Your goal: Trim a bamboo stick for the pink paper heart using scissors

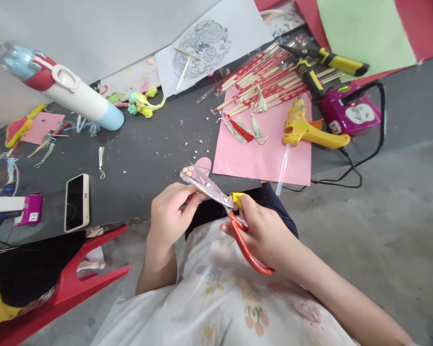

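Near the table's front edge, my right hand (265,233) is wrapped round a pair of scissors (216,192) with red handles. The blades point left and stand slightly apart. A small yellow piece (238,198) shows by the scissors' pivot, against my right fingers; its kind I cannot make out. My left hand (173,211) has thumb and forefinger pinched together close to the blades, and what they hold is hidden or too small to name. Just beyond the blades lies a pink rounded piece (203,166) with pale bits on one end, partly covered by the scissors.
On the right are a pink sheet (234,161), a yellow glue gun (301,127), a purple power box (353,113), pliers (324,62) and red-wrapped sticks (252,72). A bottle (79,98), a phone (77,202) and a red chair (72,283) are on the left.
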`<action>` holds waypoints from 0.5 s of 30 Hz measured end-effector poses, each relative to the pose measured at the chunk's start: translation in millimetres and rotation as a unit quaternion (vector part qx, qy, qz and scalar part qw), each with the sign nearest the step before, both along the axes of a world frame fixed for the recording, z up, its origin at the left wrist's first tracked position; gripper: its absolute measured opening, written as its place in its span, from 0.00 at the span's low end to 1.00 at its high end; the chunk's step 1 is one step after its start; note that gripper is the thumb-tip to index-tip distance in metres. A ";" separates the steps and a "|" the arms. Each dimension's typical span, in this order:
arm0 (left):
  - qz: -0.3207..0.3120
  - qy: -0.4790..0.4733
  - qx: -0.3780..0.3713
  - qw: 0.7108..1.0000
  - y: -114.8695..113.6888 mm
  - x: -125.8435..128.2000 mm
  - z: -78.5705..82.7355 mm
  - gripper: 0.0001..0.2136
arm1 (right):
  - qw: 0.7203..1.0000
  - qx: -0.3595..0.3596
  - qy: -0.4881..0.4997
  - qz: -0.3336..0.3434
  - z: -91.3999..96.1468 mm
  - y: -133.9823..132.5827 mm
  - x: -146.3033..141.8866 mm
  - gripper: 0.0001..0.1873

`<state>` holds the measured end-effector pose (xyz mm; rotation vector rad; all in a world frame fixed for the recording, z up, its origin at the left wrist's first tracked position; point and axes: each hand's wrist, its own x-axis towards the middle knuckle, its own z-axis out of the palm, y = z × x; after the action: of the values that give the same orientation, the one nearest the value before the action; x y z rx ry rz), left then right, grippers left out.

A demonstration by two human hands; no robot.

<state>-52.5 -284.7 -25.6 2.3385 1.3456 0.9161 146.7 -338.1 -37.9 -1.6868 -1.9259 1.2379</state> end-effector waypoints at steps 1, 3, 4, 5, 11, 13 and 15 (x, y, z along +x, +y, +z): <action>0.002 -0.004 0.024 1.000 -0.3 1.3 -1.8 0.05 | 1.000 0.006 0.005 -0.001 0.6 0.2 0.6 0.20; -0.004 -0.009 0.048 0.999 -0.9 2.7 -4.1 0.07 | 1.000 0.025 0.013 0.006 2.0 0.2 2.8 0.23; -0.008 -0.010 0.054 0.998 -1.2 2.9 -4.6 0.08 | 0.999 0.034 0.018 0.012 2.5 0.1 4.1 0.24; -0.011 -0.009 0.057 0.998 -1.4 2.8 -4.6 0.09 | 0.999 0.042 0.025 0.019 2.9 -0.1 5.3 0.26; -0.003 0.004 0.051 0.999 -3.4 3.1 -1.1 0.10 | 0.997 0.065 0.039 0.028 1.8 -0.4 7.0 0.30; 0.007 0.006 0.052 0.999 -4.4 3.9 -0.1 0.10 | 0.997 0.065 0.039 0.025 1.8 -0.9 6.4 0.30; 0.012 0.010 0.053 0.998 -5.3 4.4 0.8 0.10 | 0.997 0.065 0.037 0.022 2.4 -1.3 6.3 0.30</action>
<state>-48.0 -290.0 -24.9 2.4207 1.3676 0.9983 153.0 -339.5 -35.5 -1.5211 -1.9639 1.1476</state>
